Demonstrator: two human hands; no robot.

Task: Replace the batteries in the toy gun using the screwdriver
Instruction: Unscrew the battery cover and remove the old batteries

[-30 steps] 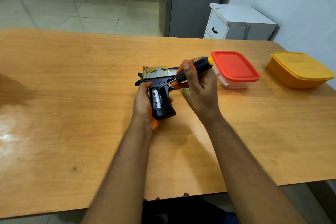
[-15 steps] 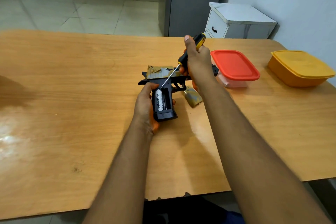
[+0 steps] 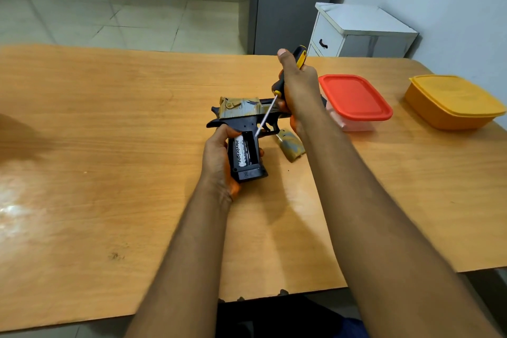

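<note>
Left hand [image 3: 219,156] grips gun [image 3: 247,129]; right hand [image 3: 297,85] grips screwdriver [image 3: 277,90]. Tip at open bay; may slip, gouging battery [image 3: 239,149].

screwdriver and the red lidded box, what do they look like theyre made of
Screwdriver: thin bright shaft, likely steel; black and yellow handle looks like plastic or rubber. Red lidded box: smooth, glossy lid and see-through base, probably plastic.

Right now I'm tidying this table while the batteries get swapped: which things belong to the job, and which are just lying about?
In the job:
toy gun, gripped by the left hand
battery in the open grip
screwdriver, held in the right hand
battery cover on the table

Lying about:
red-lidded container
yellow container
</note>
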